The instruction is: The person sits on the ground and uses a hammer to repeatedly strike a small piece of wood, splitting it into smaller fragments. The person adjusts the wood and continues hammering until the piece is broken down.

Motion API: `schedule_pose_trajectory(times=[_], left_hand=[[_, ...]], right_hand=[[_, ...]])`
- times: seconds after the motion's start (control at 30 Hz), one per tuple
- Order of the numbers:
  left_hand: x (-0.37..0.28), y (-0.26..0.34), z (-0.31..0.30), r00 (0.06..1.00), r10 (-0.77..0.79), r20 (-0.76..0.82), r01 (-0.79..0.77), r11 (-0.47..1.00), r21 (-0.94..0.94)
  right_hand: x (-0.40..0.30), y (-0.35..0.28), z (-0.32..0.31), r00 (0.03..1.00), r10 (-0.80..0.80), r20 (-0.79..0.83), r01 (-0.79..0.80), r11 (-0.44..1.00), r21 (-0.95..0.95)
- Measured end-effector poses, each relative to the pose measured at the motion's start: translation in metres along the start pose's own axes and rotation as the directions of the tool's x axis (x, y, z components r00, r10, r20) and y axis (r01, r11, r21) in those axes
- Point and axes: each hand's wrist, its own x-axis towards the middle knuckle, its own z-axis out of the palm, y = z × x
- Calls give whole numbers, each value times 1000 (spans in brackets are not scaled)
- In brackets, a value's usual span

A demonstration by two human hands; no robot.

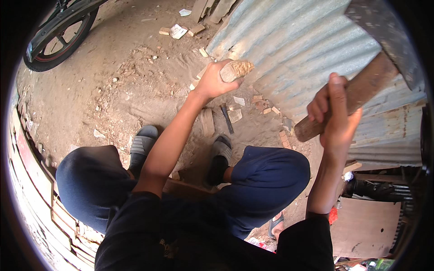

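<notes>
My left hand (212, 81) is closed around a short piece of wood (230, 74), its rough, splintered end facing up. At the right, my right hand (334, 108) grips the wooden handle (368, 84) of a broad-bladed cutting tool. Its dark metal blade (386, 30) is raised at the upper right, apart from the wood and partly cut off by the picture's rim. On the ground between the two hands and my feet lie a wood block (207, 122) and a dark, narrow bar-like tool (227, 118).
Corrugated metal sheets (288, 50) stand at the right. Wood offcuts (196, 29) and chips litter the dirt ground. A motorcycle wheel (64, 40) is at the upper left. Behind me at the lower right are another person's foot (278, 225) and a brown board (366, 227).
</notes>
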Motion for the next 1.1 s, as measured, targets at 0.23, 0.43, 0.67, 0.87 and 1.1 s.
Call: schedule_pose_trajectory(times=[0.23, 0.43, 0.67, 0.87, 1.1], left_hand=[[14, -5, -11, 980, -92, 174, 98, 995, -26], [11, -19, -7, 965, -159, 209, 179, 981, -80], [12, -6, -11, 969, -163, 187, 201, 959, -202], [-3, -27, -8, 996, -79, -40, 67, 966, -250], [-17, -32, -10, 986, -165, 1, 162, 967, -195]], right_hand=[[-2, 35, -2, 673, 618, 405, -475, 782, -403], [-6, 16, -19, 633, 651, 420, -696, 716, -61], [5, -28, -20, 985, 153, 75, -168, 945, 279], [-1, 46, -23, 853, 418, 312, -365, 906, -216], [-14, 52, -27, 689, 679, 253, -628, 734, -260]])
